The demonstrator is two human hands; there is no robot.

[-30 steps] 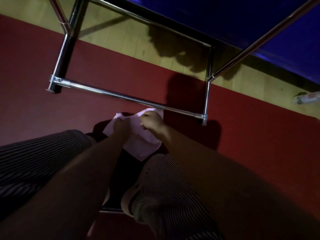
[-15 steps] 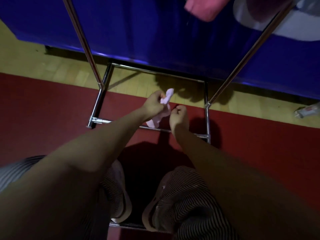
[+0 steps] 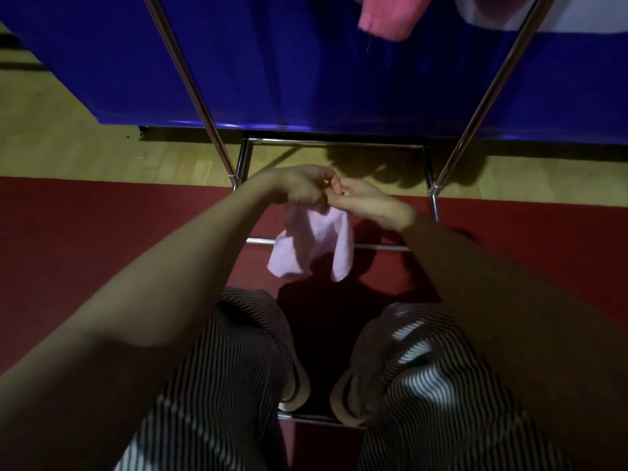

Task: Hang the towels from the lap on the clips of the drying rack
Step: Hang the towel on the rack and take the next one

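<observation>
Dark red carpet (image 3: 102, 232) and a strip of yellow wooden floor (image 3: 85, 147) lie beneath the chrome tubular drying rack (image 3: 190, 83), with a blue panel (image 3: 306, 79) behind it. Between the rack's two slanted uprights, the left hand (image 3: 300, 185) and right hand (image 3: 368, 200) meet, both pinching the top edge of a pale pink towel (image 3: 319, 246), which hangs loose over the rack's lower crossbar. A deeper pink cloth (image 3: 390, 18) hangs near the rack's top

A dark blue panel (image 3: 306, 62) stands at the far side, and its lower edge meets a strip of yellowish wooden floor (image 3: 85, 144). Nearer, a red carpet (image 3: 102, 232) covers the ground, with dark shadows lying on it. At the bottom, two legs in black-and-white striped trousers (image 3: 231, 351) end in pale shoes (image 3: 299, 385), which stand near each other.
</observation>
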